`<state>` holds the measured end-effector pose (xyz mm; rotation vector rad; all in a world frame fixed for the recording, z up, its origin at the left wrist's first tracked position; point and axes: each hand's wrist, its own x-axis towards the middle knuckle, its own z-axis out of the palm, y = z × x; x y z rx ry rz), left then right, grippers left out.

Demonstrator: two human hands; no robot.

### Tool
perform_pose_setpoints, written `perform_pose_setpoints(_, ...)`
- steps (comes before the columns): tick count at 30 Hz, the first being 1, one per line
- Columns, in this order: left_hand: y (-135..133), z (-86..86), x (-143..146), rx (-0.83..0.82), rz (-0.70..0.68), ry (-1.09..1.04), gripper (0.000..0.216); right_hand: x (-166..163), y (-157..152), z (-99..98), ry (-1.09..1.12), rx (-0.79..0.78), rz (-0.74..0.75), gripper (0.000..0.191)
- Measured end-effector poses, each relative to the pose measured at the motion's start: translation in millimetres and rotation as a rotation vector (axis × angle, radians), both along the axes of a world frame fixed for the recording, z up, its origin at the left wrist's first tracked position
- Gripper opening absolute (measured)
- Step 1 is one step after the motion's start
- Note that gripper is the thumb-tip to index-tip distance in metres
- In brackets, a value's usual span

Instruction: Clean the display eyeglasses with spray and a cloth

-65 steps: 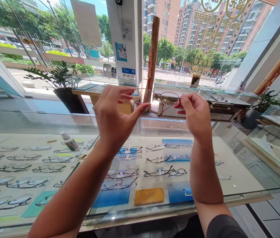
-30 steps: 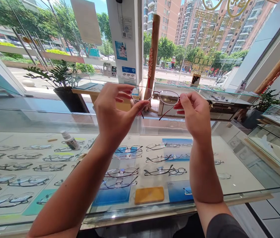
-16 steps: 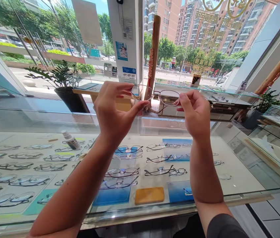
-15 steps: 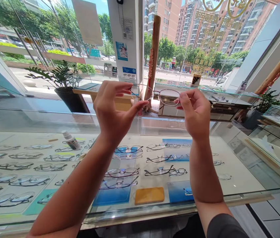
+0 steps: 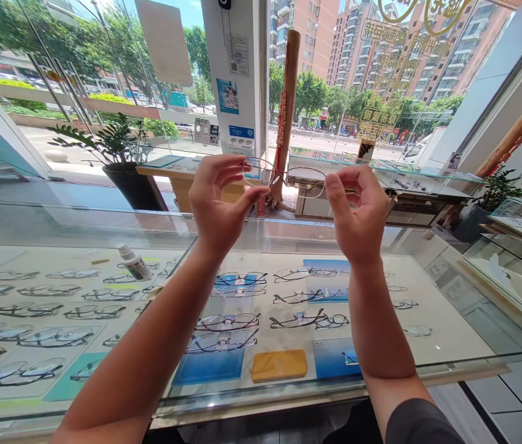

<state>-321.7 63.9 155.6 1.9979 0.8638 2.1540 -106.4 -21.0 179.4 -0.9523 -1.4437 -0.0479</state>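
I hold a pair of thin-rimmed glasses (image 5: 288,177) up at chest height over a glass display counter (image 5: 450,364). My left hand (image 5: 224,206) pinches the left lens rim between thumb and fingers. My right hand (image 5: 357,213) pinches the right end of the frame, fingers curled. The frame lies roughly level between the two hands, with its lenses clear and see-through. The temples are hard to make out against the background.
Under the counter glass lie several rows of glasses, a small white bottle (image 5: 132,263) and a yellow cloth (image 5: 279,365). A potted plant (image 5: 124,160), a white pillar (image 5: 237,74) and a wooden post (image 5: 286,105) stand by the window behind. Another glass case (image 5: 514,271) is at the right.
Both hands have kept their hold on the glasses and drawn slightly closer together. The frame has tilted flatter, and the hanging temples seen a second ago no longer show below it.
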Motion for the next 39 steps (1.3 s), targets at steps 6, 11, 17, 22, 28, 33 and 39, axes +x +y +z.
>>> perform_pose_setpoints(6, 10.9, -5.4, 1.0, 0.004, -0.126, -0.043, 0.058, -5.1, -5.7, 0.2, 0.001, 0.019, -0.028, 0.027)
perform_pose_setpoints(11, 27.7, -12.6, -0.7, 0.138, -0.196, -0.064, 0.060, -4.5, -2.7, -1.8, -0.005, 0.076, -0.020, 0.028)
perform_pose_setpoints(17, 17.9, -10.5, -0.3, 0.215, -0.121, -0.035, 0.056, 3.4, 7.3, -4.6, 0.032, 0.074, 0.058, 0.032)
perform_pose_setpoints(22, -19.9, -0.9, 0.2, 0.282, 0.114, 0.011, 0.056, 14.7, 23.9, -4.7, 0.148, -0.026, 0.285, 0.040)
perform_pose_setpoints(28, -38.9, 6.8, 4.1, 0.395, 0.140, 0.000, 0.058, 16.5, 36.3, -7.2, 0.231, -0.134, 0.427, 0.045)
perform_pose_setpoints(33, -28.7, 6.4, 4.4, 0.351, 0.100, -0.034, 0.061, 17.1, 39.0, -8.4, 0.213, -0.131, 0.411, 0.046)
perform_pose_setpoints(39, -1.5, -2.6, -0.2, 0.205, -0.062, -0.044, 0.060, 10.5, 32.0, -6.5, 0.245, -0.053, 0.361, 0.042)
